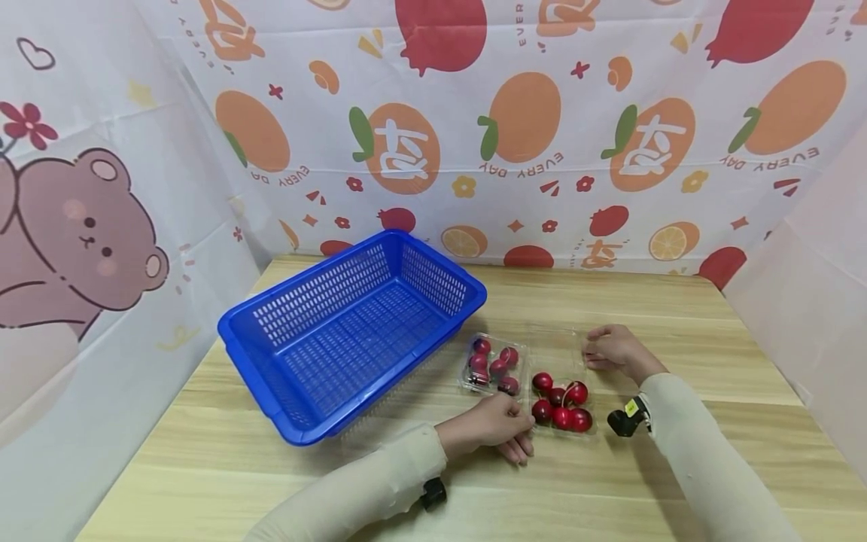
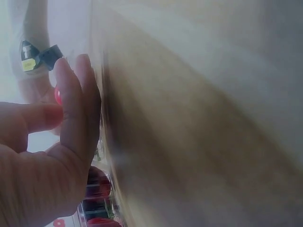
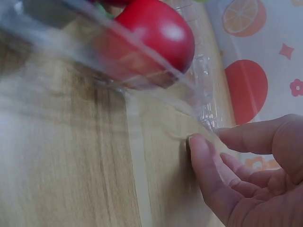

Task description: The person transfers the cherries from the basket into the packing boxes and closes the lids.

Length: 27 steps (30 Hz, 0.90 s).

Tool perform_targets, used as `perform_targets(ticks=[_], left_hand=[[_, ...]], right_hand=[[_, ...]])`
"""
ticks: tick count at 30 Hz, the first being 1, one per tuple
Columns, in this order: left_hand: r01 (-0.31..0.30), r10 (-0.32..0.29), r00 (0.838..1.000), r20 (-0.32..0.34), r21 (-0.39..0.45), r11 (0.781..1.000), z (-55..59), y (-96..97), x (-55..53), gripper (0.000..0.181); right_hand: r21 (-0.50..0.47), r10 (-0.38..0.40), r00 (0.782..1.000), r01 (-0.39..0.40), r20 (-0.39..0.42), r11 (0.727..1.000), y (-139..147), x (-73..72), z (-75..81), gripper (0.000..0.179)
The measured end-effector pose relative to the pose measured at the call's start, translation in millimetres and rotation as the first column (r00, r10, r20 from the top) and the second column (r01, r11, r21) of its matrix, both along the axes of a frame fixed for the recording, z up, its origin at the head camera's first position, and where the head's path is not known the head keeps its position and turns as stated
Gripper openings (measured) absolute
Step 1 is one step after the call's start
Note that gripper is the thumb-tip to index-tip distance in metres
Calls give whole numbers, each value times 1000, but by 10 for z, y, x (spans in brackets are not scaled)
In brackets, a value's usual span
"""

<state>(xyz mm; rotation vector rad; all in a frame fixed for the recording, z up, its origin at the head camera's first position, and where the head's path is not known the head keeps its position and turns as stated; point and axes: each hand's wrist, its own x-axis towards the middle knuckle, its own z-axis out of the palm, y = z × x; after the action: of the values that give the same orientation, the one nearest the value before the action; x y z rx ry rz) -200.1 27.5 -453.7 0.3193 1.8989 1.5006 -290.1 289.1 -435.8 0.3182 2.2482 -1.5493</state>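
Note:
An open clear plastic clamshell box (image 1: 591,430) holds several red cherries (image 1: 562,416), some with stems; its lid (image 1: 555,348) stands up toward the back. My right hand (image 1: 619,350) is at the lid's right edge, thumb and forefinger pinching the thin plastic rim in the right wrist view. One shiny cherry (image 3: 161,35) shows large behind the clear plastic there. My left hand (image 1: 493,425) is by the box's front left corner, its fingers straight and fingertips right at the side wall. A second clear box (image 1: 464,382) with cherries, its lid closed, lies just left of the open one.
A large blue plastic basket (image 1: 352,399) with perforated walls stands on the wooden table (image 1: 650,301), left of the boxes. A fruit-printed cloth (image 1: 467,135) hangs behind the table, and a bear-printed sheet (image 1: 190,98) hangs at the left. Black wrist cameras sit at both sleeves.

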Motion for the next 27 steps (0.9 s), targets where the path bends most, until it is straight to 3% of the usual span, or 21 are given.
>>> perform_targets(ticks=[10,17,23,27], left_hand=[[-5,5,1000,5,3,1000,30,17,8,25],[-7,6,1000,20,32,999,17,23,8,24],[-11,10,1000,29,33,999,10,19,-12,26],[-4,3,1000,16,23,1000,15,37,-12,27]], right_hand=[[72,50,998,-48,-27,996,9,-10,-40,50],[40,15,989,-9,-144,999,-3,41,-6,41],[-71,7,958,-28,-287,997,-6,101,83,41],[-86,13,927,-48,-374,995,13,191,162,50]])
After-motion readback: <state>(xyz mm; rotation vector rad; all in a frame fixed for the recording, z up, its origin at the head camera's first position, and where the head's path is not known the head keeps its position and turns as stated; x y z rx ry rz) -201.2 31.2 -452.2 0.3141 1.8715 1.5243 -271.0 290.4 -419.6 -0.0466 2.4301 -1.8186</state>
